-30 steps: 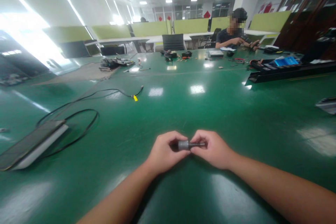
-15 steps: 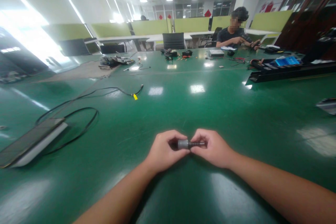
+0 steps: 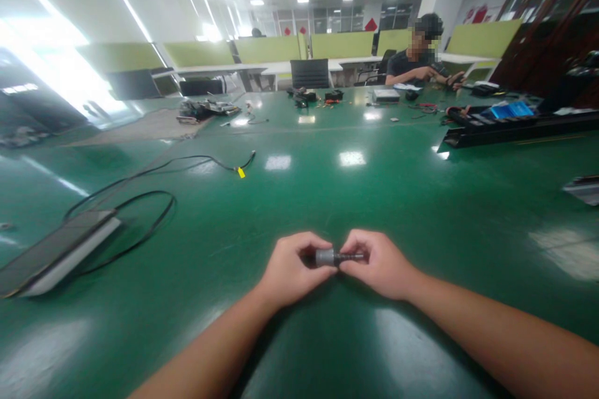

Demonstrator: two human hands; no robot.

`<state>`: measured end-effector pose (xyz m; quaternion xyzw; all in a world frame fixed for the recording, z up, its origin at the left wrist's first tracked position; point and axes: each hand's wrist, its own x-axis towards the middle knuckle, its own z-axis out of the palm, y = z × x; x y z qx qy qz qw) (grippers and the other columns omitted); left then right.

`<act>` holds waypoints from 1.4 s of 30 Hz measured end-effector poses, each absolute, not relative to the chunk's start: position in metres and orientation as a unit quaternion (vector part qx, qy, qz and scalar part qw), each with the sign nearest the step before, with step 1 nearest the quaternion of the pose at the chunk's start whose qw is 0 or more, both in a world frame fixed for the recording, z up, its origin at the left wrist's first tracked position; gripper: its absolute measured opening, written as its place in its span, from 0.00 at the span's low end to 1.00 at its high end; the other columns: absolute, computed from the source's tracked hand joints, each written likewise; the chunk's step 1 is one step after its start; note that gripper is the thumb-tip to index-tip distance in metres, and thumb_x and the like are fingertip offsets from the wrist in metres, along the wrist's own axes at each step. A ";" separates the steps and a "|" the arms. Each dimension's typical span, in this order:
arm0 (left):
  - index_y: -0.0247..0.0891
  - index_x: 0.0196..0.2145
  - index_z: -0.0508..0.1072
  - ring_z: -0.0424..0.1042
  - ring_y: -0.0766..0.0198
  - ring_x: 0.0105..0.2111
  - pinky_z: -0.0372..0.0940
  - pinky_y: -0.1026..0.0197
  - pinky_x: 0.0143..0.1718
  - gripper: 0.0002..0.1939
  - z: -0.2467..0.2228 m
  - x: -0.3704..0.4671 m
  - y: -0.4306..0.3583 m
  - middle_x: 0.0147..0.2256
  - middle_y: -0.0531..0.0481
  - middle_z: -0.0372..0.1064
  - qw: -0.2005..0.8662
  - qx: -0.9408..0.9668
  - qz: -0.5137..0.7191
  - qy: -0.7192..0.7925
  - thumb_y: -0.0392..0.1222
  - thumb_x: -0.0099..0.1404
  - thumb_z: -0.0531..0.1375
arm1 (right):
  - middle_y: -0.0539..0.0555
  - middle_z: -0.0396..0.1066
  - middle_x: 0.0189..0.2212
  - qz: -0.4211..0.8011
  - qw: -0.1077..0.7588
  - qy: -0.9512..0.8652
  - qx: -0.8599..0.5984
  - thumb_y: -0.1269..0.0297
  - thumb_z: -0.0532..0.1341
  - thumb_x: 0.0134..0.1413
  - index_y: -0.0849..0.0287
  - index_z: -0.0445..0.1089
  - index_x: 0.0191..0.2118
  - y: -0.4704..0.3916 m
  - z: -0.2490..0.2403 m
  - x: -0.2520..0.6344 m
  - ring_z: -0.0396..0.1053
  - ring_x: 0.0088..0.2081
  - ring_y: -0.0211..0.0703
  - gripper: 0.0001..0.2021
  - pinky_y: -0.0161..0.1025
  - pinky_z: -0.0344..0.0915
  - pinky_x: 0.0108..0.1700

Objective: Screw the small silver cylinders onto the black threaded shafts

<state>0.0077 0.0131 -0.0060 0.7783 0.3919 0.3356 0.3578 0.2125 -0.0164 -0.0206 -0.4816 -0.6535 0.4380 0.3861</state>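
Both hands meet low in the middle of the view, over the green table (image 3: 299, 199). My left hand (image 3: 292, 269) is closed round a small grey metal cylinder (image 3: 324, 257), thumb below and fingers above. A thin dark shaft (image 3: 347, 257) extends from the cylinder's right end, lying level. My right hand (image 3: 380, 263) pinches around this shaft with thumb and fingers. The fingertips of the two hands are close together. The cylinder's left end is hidden inside my left hand.
At the left lies a flat dark device (image 3: 65, 249) with a black cable (image 3: 154, 224). Electronic parts (image 3: 203, 110) lie farther back. A black metal channel (image 3: 515, 129) is at the right. Across the table sits a person (image 3: 409, 68), handling something.
The cylinder and my left hand have shifted very slightly left. My right hand keeps its place and both grips look the same.
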 end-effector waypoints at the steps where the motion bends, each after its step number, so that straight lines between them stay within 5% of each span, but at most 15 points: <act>1: 0.35 0.35 0.79 0.74 0.62 0.30 0.67 0.63 0.32 0.13 -0.006 0.008 0.013 0.31 0.48 0.76 0.359 0.778 0.335 0.392 0.39 0.50 0.71 | 0.48 0.69 0.24 0.437 0.385 -0.654 -0.483 0.72 0.64 0.47 0.61 0.70 0.30 -0.016 -0.020 0.212 0.65 0.26 0.36 0.03 0.32 0.59 0.29; 42: 0.35 0.35 0.78 0.75 0.60 0.32 0.68 0.62 0.34 0.13 -0.007 0.007 0.013 0.33 0.47 0.76 0.366 0.778 0.338 0.383 0.39 0.51 0.71 | 0.48 0.69 0.24 0.431 0.376 -0.660 -0.488 0.72 0.64 0.47 0.60 0.69 0.31 -0.018 -0.018 0.213 0.65 0.26 0.36 0.04 0.32 0.59 0.29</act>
